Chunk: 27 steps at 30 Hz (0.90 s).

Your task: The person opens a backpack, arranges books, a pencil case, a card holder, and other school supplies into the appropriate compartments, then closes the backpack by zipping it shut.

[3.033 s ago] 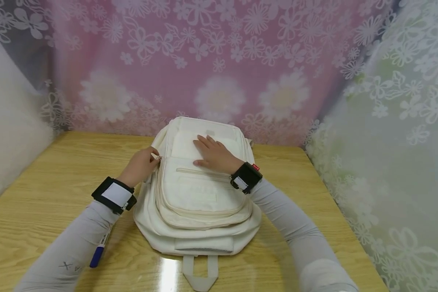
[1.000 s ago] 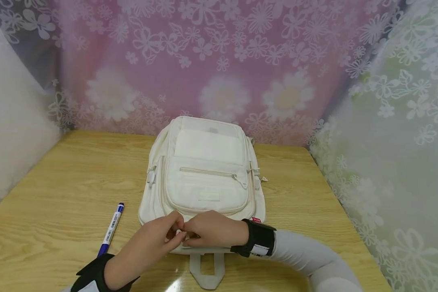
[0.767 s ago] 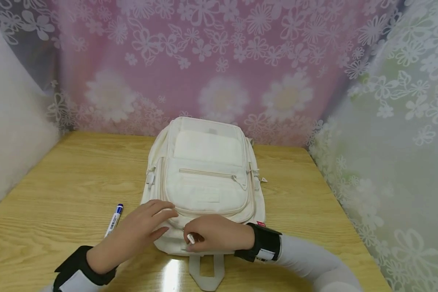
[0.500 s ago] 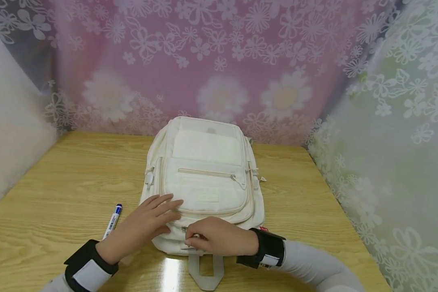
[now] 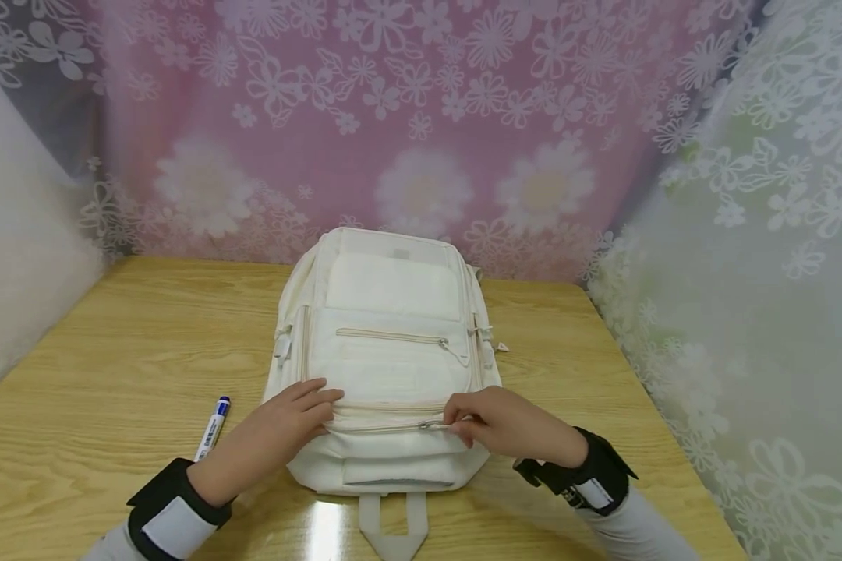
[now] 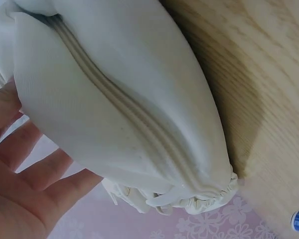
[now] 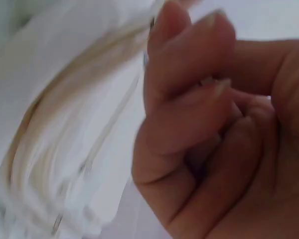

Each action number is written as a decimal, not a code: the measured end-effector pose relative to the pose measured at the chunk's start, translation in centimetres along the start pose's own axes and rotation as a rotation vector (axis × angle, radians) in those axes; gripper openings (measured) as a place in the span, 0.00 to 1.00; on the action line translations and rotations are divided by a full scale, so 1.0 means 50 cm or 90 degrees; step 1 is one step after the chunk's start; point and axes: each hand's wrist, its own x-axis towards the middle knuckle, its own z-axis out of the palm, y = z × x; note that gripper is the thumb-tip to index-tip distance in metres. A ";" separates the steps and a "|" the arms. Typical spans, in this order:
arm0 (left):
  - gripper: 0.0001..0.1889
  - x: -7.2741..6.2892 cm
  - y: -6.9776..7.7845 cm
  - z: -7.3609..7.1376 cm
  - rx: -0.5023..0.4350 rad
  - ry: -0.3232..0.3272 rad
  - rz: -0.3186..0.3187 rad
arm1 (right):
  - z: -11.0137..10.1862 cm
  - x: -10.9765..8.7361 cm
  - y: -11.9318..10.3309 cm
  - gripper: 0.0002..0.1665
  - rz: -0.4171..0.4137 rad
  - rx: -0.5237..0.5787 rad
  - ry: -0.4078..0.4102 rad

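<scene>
A cream backpack (image 5: 393, 288) lies on the wooden table with its front pockets facing up. My right hand (image 5: 508, 425) pinches the zipper pull (image 5: 435, 425) of the lower front zipper, near the right side of the bag. In the right wrist view, the curled fingers (image 7: 189, 109) hide most of the pull. My left hand (image 5: 274, 436) rests with extended fingers on the lower left of the bag's front. In the left wrist view those fingers (image 6: 45, 174) lie against the side of the fabric, beside a curved zipper (image 6: 109, 89).
A blue-and-white marker (image 5: 213, 427) lies on the table (image 5: 147, 351) left of the bag, by the left forearm. A carry handle (image 5: 393, 538) extends from the bag toward the near edge. Floral curtains (image 5: 421, 117) stand behind and on the right.
My right hand has slid the zipper pull rightward along the lower front zipper. My left hand, which let go of its pinch about a second ago, stays flat on the bag's left.
</scene>
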 end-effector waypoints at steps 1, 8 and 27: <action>0.15 -0.001 0.000 -0.002 -0.007 0.002 -0.003 | -0.007 -0.009 0.014 0.04 0.013 -0.003 0.002; 0.23 -0.003 0.001 -0.010 -0.039 -0.028 -0.048 | -0.052 -0.030 0.086 0.07 0.076 -0.010 -0.017; 0.21 -0.008 -0.006 0.001 -0.121 -0.096 -0.046 | -0.084 0.007 0.215 0.07 0.179 -0.122 0.075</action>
